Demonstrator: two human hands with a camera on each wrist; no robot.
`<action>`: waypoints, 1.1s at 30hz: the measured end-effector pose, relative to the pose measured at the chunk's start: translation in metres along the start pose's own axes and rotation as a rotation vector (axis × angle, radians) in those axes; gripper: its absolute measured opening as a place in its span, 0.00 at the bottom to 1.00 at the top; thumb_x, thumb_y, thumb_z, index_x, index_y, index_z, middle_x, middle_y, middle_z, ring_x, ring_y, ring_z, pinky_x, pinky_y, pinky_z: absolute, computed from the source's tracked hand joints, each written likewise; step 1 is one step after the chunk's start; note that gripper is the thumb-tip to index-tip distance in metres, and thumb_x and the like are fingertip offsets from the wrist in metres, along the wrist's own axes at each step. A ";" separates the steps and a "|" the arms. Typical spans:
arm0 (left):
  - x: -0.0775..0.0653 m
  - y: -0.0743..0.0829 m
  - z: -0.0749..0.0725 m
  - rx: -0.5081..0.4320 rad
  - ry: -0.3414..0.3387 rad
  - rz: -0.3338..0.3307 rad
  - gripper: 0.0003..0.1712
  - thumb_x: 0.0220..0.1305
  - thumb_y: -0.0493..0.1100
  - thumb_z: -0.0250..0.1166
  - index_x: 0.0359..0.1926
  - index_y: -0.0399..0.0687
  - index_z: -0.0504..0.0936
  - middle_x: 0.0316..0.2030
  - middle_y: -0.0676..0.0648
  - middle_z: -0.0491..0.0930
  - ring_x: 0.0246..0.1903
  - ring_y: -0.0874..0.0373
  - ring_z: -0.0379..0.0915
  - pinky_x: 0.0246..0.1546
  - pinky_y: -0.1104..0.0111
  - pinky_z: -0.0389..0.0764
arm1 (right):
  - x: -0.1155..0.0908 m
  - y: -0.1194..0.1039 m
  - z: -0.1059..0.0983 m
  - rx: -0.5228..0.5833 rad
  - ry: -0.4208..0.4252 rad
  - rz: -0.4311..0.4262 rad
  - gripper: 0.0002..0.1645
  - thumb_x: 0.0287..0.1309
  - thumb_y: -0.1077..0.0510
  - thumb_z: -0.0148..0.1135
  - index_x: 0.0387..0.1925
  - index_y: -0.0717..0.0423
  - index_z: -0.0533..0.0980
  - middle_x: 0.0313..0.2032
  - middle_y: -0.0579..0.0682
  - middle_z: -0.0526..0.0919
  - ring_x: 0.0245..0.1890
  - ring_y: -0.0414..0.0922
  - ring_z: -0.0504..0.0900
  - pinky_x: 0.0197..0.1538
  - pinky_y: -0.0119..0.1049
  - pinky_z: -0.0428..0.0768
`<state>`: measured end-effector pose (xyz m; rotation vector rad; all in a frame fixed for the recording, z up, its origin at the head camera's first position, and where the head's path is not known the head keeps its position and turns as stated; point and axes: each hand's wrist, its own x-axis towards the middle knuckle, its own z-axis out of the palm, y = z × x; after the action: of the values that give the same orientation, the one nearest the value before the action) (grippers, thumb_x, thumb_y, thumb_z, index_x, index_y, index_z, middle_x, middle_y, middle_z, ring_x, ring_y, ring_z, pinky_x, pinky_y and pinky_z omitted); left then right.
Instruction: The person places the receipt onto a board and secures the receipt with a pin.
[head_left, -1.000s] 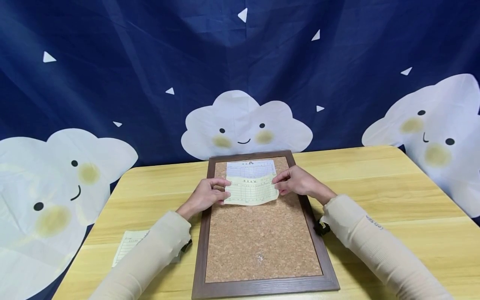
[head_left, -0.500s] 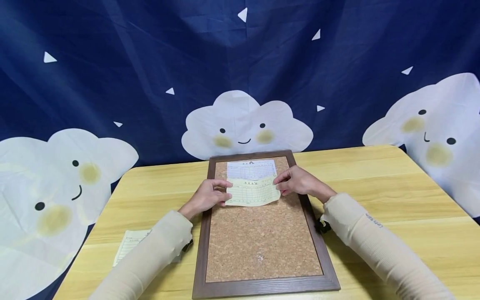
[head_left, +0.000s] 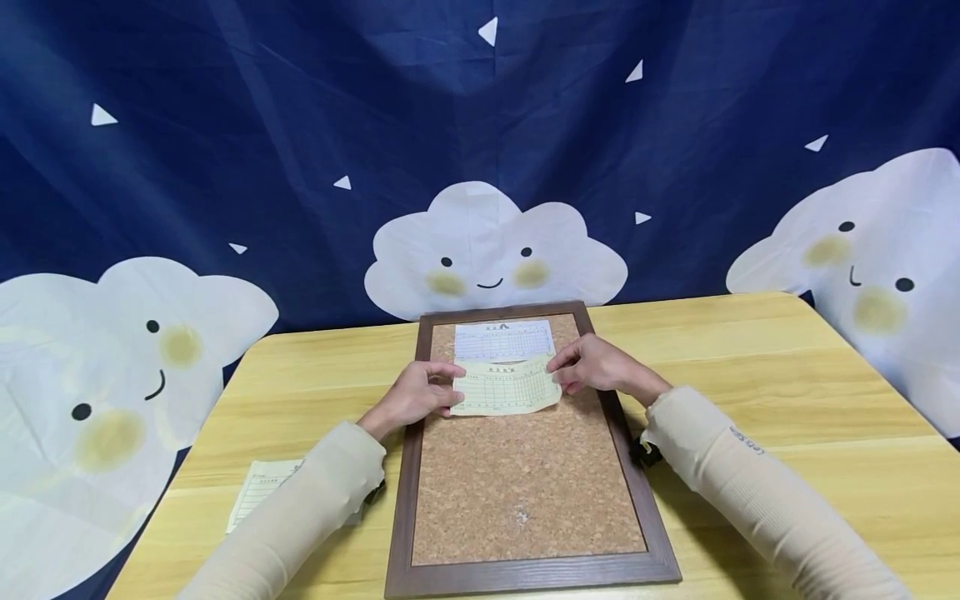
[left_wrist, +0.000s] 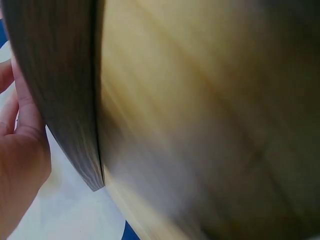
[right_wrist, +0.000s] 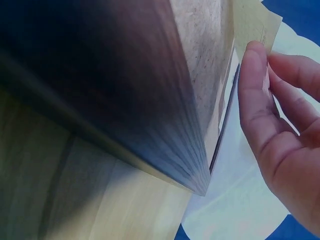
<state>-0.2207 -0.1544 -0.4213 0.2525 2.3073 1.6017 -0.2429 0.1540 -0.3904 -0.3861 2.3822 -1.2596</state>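
Observation:
In the head view, a pale yellow printed form [head_left: 504, 392] spans the upper part of a cork board [head_left: 525, 475] with a brown wooden frame. My left hand [head_left: 408, 396] pinches its left edge between thumb and fingers. The right edge is pinched by my right hand [head_left: 596, 364]; the right wrist view shows thumb and fingers on the yellow sheet [right_wrist: 255, 22]. The sheet bows slightly between the hands. Just above it, a white form [head_left: 502, 337] lies on the cork, its lower edge meeting the yellow one. The left wrist view shows mostly the frame's side [left_wrist: 60, 75].
More yellow forms [head_left: 258, 492] lie on the wooden table [head_left: 315, 367] at the left, partly hidden by my left sleeve. A dark blue curtain [head_left: 300, 100] with cloud faces hangs behind the table's far edge. Table surface extends on both sides of the board.
The yellow form has shifted slightly down the board, toward me, with both hands still holding its edges. A little more of the white form's lower part shows.

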 end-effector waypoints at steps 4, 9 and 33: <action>0.000 -0.001 -0.001 0.028 -0.006 -0.002 0.23 0.62 0.28 0.67 0.58 0.31 0.78 0.66 0.33 0.67 0.30 0.57 0.82 0.30 0.65 0.84 | -0.001 0.000 0.000 -0.020 -0.013 0.005 0.11 0.63 0.69 0.63 0.45 0.72 0.81 0.34 0.55 0.84 0.29 0.42 0.82 0.37 0.39 0.85; 0.000 0.001 0.000 0.084 -0.009 -0.004 0.23 0.61 0.29 0.68 0.58 0.33 0.79 0.62 0.34 0.72 0.25 0.57 0.81 0.29 0.65 0.84 | -0.002 0.001 0.000 -0.030 -0.036 -0.006 0.11 0.62 0.70 0.63 0.45 0.74 0.81 0.28 0.54 0.84 0.29 0.42 0.81 0.36 0.38 0.84; -0.001 0.010 0.004 0.382 0.064 0.035 0.24 0.55 0.33 0.74 0.54 0.34 0.82 0.59 0.38 0.75 0.21 0.61 0.80 0.40 0.66 0.82 | 0.001 0.004 0.002 -0.113 -0.080 0.055 0.15 0.64 0.68 0.63 0.50 0.72 0.79 0.33 0.54 0.85 0.31 0.43 0.83 0.38 0.38 0.84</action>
<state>-0.2185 -0.1476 -0.4135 0.3338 2.6602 1.1855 -0.2426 0.1545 -0.3951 -0.3954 2.3856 -1.0684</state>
